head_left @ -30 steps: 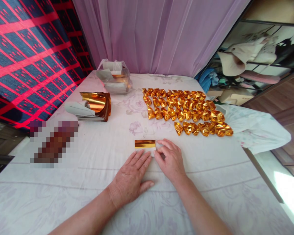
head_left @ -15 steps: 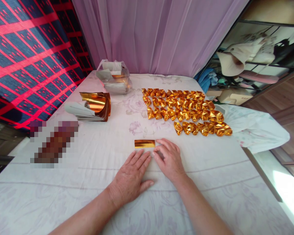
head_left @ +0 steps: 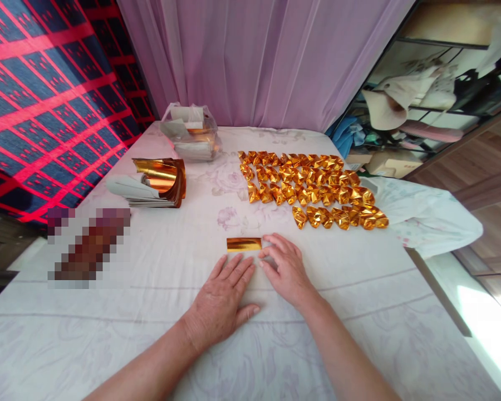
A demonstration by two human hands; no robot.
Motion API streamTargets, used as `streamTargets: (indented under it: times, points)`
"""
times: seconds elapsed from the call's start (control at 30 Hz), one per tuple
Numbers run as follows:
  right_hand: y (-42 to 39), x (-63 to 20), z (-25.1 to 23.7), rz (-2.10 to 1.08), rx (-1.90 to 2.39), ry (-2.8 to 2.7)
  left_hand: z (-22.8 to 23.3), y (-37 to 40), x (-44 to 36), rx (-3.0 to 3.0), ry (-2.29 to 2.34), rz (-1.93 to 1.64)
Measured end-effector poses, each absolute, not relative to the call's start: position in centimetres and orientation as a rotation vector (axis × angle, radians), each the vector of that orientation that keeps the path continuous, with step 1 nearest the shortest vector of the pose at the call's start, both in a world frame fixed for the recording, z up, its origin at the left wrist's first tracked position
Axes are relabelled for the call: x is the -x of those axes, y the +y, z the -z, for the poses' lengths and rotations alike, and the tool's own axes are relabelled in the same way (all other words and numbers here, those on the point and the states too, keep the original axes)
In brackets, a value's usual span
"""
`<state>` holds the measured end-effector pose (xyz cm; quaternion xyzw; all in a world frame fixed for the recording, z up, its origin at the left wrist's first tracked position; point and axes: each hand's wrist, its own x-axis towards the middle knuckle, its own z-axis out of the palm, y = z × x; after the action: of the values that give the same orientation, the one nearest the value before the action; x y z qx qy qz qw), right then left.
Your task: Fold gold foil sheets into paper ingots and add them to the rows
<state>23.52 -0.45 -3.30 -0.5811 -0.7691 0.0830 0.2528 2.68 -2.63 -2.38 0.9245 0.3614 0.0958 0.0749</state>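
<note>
My left hand [head_left: 222, 305] lies flat and spread, near the gold paper [head_left: 244, 244] on the table [head_left: 158, 256]; I cannot tell whether my curled right hand [head_left: 286, 271] pinches anything. Farther back, 1 clear bag [head_left: 211, 127] holds paper sheets [head_left: 195, 149].

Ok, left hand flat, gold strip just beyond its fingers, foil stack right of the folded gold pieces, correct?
No: the head view shows the foil stack left of the folded gold pieces. The left hand is flat and the gold strip lies just beyond its fingers.
</note>
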Motion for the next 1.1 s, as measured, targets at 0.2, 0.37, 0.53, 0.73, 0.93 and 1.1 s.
streamTargets:
  times: [0.2,0.37,0.53,0.73,0.93,1.1]
  points:
    - [-0.5,-23.5,2.9,-0.238,1.577,-2.133,2.3,-2.6,-2.7,-2.755,1.093,-0.32]
    - [-0.6,-22.8,2.6,-0.198,1.628,-2.108,1.7,-2.5,-2.9,-2.727,1.102,-0.322]
    - [-0.5,-22.7,2.7,-0.198,1.637,-2.101,1.6,-2.5,-2.9,-2.743,1.109,-0.331]
    - [-0.4,-22.8,2.7,-0.208,1.641,-2.104,2.1,-2.5,-2.2,-2.83,1.128,-0.379]
    - [-0.3,-22.7,2.3,-0.27,1.679,-2.088,2.4,-2.7,-0.7,-2.913,1.152,-0.428]
    - [-0.2,-22.5,1.6,-0.365,1.706,-2.067,2.6,-2.8,0.7,-2.987,1.176,-0.428]
